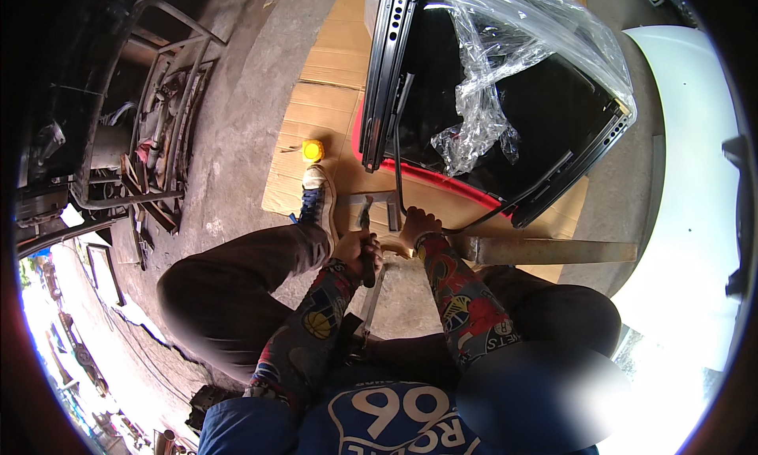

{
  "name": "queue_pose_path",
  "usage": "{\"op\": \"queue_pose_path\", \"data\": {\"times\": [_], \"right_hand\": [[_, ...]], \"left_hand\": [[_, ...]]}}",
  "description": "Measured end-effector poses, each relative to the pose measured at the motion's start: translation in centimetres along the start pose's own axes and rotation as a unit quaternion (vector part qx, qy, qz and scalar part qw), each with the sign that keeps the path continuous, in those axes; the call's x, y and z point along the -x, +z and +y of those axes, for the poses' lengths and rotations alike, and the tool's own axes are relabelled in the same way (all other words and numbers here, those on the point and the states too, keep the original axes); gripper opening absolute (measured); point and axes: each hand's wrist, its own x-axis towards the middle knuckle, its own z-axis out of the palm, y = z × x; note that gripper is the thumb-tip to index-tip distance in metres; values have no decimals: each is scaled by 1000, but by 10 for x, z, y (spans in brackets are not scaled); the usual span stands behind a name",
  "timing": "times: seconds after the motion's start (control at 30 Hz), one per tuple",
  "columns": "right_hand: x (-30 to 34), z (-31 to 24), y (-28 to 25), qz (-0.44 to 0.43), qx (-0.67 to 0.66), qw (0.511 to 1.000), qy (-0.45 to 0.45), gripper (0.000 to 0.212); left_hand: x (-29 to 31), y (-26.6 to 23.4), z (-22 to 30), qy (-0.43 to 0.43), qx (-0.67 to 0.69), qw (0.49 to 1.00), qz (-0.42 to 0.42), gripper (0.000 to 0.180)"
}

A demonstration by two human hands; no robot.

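Note:
My left hand is closed around a hand tool; its narrow metal head points away from me and a dark handle end shows below the fist. I cannot tell its exact kind. Beside it, to the right, my right hand has its fingers curled down by the bend of a thin black strip; what they grip is hidden. The strip runs along a black framed panel with metal rails, partly covered by clear plastic wrap. A red edge shows under the panel.
Cardboard lies beneath the panel. A flat metal bar extends right from my hands. By my left shoe sits a yellow tape measure. A large white panel stands right; a metal frame stands left.

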Motion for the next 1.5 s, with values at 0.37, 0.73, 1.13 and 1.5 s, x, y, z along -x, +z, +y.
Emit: {"op": "queue_pose_path", "data": {"times": [0.37, 0.73, 1.13, 1.5], "right_hand": [[6, -4, 4, 33, -17, 999, -1, 42], [14, -4, 1, 56, -38, 998, 12, 40], [45, -27, 19, 222, -128, 965, 54, 60], [13, -16, 68, 130, -47, 989, 54, 98]], "left_hand": [[20, 16, -3, 87, -59, 993, -46, 14], [13, 16, -10, 109, -93, 990, 20, 22], [-12, -7, -18, 184, -142, 973, 5, 20], [-7, -6, -14, 176, -136, 974, -52, 19]]}}
